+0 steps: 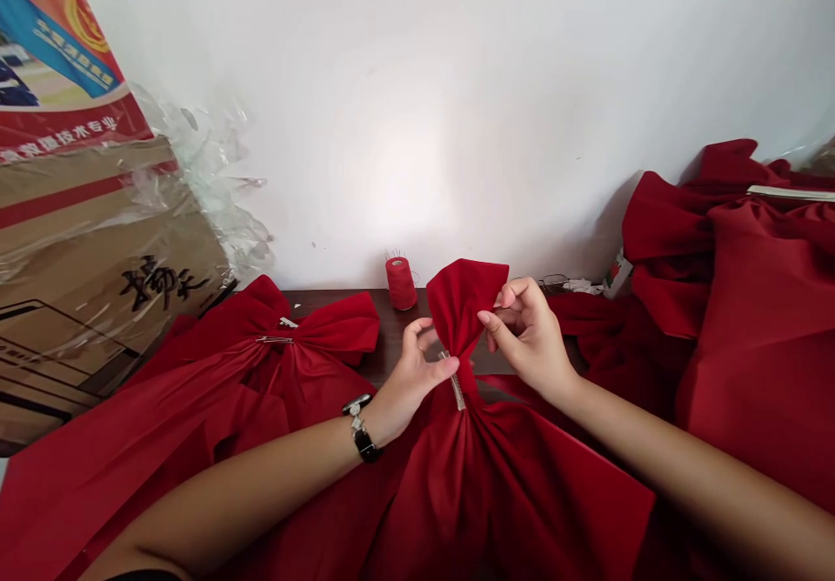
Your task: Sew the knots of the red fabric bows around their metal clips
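In the middle, a large red fabric bow [466, 303] stands with one loop up and long tails spreading below. A silver hair clip [457, 390] lies along its gathered centre. My left hand [417, 363] grips that centre between thumb and fingers, the thumb over the clip's upper end. My right hand [531, 337] is closed at the right edge of the upper loop, thumb on the fabric; whether a needle or thread is also in the fingers I cannot tell. Behind the bow stands a spool of red thread [401, 285] with several needles sticking up.
At left another red bow [313, 329] lies with its own clip. Behind it are a cardboard box [130, 250] and clear plastic wrap [222, 172]. More red fabric [757, 303] is piled at right. The dark table [391, 337] meets a white wall [417, 111].
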The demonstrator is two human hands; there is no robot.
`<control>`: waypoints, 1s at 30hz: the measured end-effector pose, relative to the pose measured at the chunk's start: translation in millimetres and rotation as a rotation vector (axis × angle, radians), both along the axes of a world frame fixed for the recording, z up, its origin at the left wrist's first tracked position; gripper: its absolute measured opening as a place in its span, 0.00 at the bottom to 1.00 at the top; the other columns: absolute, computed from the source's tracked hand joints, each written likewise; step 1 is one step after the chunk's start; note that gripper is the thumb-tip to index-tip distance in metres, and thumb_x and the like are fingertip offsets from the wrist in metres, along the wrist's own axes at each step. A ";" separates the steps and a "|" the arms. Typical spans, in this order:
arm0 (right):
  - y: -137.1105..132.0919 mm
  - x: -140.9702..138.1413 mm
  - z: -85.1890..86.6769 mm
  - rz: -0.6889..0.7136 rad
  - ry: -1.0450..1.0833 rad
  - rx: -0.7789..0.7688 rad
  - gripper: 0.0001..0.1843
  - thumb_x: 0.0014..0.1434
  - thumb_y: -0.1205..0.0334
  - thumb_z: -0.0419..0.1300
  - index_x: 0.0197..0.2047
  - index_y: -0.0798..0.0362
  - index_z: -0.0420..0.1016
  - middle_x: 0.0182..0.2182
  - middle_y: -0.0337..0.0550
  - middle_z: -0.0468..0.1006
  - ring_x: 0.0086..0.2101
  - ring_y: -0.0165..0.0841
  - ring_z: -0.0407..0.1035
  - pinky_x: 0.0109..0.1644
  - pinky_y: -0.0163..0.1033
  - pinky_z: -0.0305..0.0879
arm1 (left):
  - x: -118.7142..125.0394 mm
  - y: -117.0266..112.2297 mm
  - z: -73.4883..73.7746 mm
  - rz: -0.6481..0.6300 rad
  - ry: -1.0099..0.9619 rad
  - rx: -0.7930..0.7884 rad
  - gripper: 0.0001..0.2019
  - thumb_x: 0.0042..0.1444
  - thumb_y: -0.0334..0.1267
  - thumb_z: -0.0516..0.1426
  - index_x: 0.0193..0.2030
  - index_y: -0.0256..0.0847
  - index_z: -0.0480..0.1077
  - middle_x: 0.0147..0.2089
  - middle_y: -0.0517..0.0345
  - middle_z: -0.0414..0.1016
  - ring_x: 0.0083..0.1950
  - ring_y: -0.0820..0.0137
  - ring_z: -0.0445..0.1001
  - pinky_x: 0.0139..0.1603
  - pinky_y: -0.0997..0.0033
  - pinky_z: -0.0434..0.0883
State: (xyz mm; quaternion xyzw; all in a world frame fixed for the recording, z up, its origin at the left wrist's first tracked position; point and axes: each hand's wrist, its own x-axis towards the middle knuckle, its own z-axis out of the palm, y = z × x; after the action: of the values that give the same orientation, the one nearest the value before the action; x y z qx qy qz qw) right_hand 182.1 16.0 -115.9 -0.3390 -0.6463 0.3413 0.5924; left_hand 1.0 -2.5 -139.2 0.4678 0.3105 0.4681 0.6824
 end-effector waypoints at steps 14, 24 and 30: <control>16.8 -5.5 -18.2 0.372 0.151 -0.556 0.27 0.46 0.48 0.70 0.40 0.53 0.62 0.25 0.32 0.71 0.18 0.22 0.63 0.22 0.30 0.60 | -15.4 19.9 -20.3 -0.058 0.513 0.429 0.30 0.63 0.49 0.52 0.68 0.43 0.49 0.64 0.46 0.62 0.65 0.61 0.60 0.67 0.57 0.56; 15.9 2.2 -19.2 0.267 -0.009 -0.418 0.23 0.54 0.44 0.64 0.27 0.54 0.62 0.14 0.31 0.64 0.16 0.23 0.57 0.20 0.31 0.52 | -12.7 11.0 -18.9 -0.160 0.443 0.395 0.33 0.62 0.43 0.55 0.67 0.41 0.41 0.42 0.54 0.71 0.42 0.70 0.71 0.50 0.64 0.68; 11.8 4.5 -16.9 0.293 -0.143 -0.405 0.24 0.59 0.41 0.57 0.26 0.52 0.59 0.08 0.28 0.58 0.12 0.22 0.49 0.19 0.32 0.49 | -11.5 9.7 -22.5 -0.091 0.391 0.388 0.42 0.59 0.42 0.59 0.69 0.42 0.32 0.42 0.53 0.73 0.42 0.69 0.73 0.51 0.62 0.69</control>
State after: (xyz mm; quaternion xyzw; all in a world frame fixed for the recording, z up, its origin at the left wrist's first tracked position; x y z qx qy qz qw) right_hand 186.6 27.8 -132.8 -0.3769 -0.6472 0.5210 0.4094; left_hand -10.5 7.1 -161.7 0.6847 0.3196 0.3887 0.5273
